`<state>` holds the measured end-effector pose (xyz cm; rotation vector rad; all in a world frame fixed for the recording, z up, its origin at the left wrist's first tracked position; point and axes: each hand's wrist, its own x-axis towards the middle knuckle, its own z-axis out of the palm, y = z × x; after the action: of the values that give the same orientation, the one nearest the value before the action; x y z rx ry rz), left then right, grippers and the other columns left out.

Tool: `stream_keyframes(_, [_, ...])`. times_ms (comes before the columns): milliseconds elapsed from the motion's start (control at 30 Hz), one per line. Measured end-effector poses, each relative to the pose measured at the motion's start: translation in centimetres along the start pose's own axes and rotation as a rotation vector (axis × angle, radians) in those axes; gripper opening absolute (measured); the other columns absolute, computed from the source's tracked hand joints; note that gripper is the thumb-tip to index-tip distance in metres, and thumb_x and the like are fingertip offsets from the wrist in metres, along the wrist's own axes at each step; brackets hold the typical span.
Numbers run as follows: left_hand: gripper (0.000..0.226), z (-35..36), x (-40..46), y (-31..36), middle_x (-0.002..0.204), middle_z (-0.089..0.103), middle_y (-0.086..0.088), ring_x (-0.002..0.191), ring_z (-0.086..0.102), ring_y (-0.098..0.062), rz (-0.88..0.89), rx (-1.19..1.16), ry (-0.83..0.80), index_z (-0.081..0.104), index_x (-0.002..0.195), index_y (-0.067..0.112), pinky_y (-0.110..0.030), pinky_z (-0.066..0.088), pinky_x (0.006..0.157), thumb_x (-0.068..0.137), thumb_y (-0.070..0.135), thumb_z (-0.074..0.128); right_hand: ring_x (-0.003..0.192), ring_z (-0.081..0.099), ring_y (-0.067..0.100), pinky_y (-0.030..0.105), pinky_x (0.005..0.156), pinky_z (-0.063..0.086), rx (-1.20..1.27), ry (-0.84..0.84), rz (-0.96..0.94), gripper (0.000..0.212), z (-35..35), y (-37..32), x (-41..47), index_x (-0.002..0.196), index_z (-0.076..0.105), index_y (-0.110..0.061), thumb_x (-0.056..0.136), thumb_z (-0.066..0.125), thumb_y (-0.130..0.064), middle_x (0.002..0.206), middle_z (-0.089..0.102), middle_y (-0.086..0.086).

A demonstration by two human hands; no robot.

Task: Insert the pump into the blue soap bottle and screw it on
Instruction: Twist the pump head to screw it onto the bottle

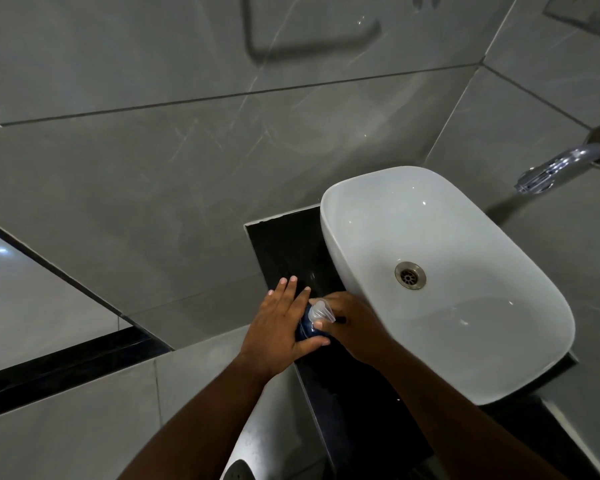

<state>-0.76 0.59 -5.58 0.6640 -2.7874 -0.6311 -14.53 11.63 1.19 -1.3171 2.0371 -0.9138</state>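
Note:
The blue soap bottle [307, 330] stands on the black counter [284, 244] just left of the sink, mostly hidden between my hands. My left hand [279, 327] wraps its left side, thumb across the front and fingers stretched out behind it. A clear plastic pump [321, 310] sits on top of the bottle. My right hand [352, 327] is closed around the pump's collar from the right. Whether the pump's tube is inside the bottle is hidden.
A white oval basin [388, 202] with a metal drain [410, 275] fills the counter's right part, touching distance from my right hand. A chrome tap [555, 169] juts from the grey tiled wall at the right. A white object [253, 441] lies below the counter edge.

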Motion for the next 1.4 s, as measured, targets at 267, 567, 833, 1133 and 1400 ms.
stream_keyframes(267, [0.096, 0.4, -0.3, 0.0, 0.160, -0.002, -0.004, 0.147, -0.013, -0.015, 0.013, 0.047, 0.024, 0.020, 0.152, 0.020, -0.039, -0.003, 0.116, 0.083, 0.085, 0.035, 0.072, 0.065, -0.005, 0.005, 0.067, 0.050, 0.068, 0.073, 0.016, 0.015, 0.2, -0.7, -0.3, 0.094, 0.071, -0.012, 0.080, 0.071, -0.017, 0.084, 0.071, -0.001])
stream_keyframes(567, [0.098, 0.2, 0.1, 0.0, 0.161, 0.001, -0.007, 0.148, -0.010, -0.017, 0.052, 0.044, 0.043, 0.019, 0.152, 0.015, -0.040, 0.000, 0.117, 0.084, 0.083, 0.034, 0.086, 0.069, 0.021, 0.037, 0.082, 0.058, 0.021, -0.011, 0.033, 0.023, -0.5, -0.9, 0.2, 0.101, 0.069, -0.006, 0.086, 0.066, -0.023, 0.095, 0.073, 0.013])
stream_keyframes(833, [0.096, 0.5, -0.2, -0.1, 0.161, 0.004, -0.011, 0.148, -0.005, -0.021, 0.058, 0.089, 0.050, 0.022, 0.151, 0.012, -0.045, 0.002, 0.116, 0.086, 0.082, 0.031, 0.105, 0.060, 0.016, 0.000, 0.085, 0.043, 0.061, -0.022, 0.131, 0.036, 0.7, -0.7, -0.4, 0.124, 0.055, 0.000, 0.090, 0.060, -0.011, 0.121, 0.060, 0.008])
stream_keyframes(1133, [0.096, 0.1, 0.1, -0.4, 0.161, -0.001, -0.008, 0.147, -0.012, -0.018, 0.060, 0.117, 0.016, 0.018, 0.152, 0.016, -0.042, -0.003, 0.116, 0.086, 0.083, 0.035, 0.119, 0.054, 0.019, 0.030, 0.105, 0.042, -0.326, -0.136, -0.075, 0.042, -4.2, -2.9, -0.1, 0.136, 0.047, -0.016, 0.094, 0.053, -0.014, 0.132, 0.057, 0.010])
stream_keyframes(1400, [0.094, 0.0, 0.1, -0.3, 0.162, -0.001, -0.008, 0.148, -0.010, -0.020, 0.063, 0.121, 0.023, 0.020, 0.152, 0.017, -0.043, 0.000, 0.117, 0.086, 0.083, 0.034, 0.120, 0.053, 0.027, 0.034, 0.103, 0.044, -0.580, -0.325, -0.209, 0.035, -5.3, -5.2, 1.2, 0.127, 0.056, -0.012, 0.092, 0.055, -0.009, 0.131, 0.057, 0.014])
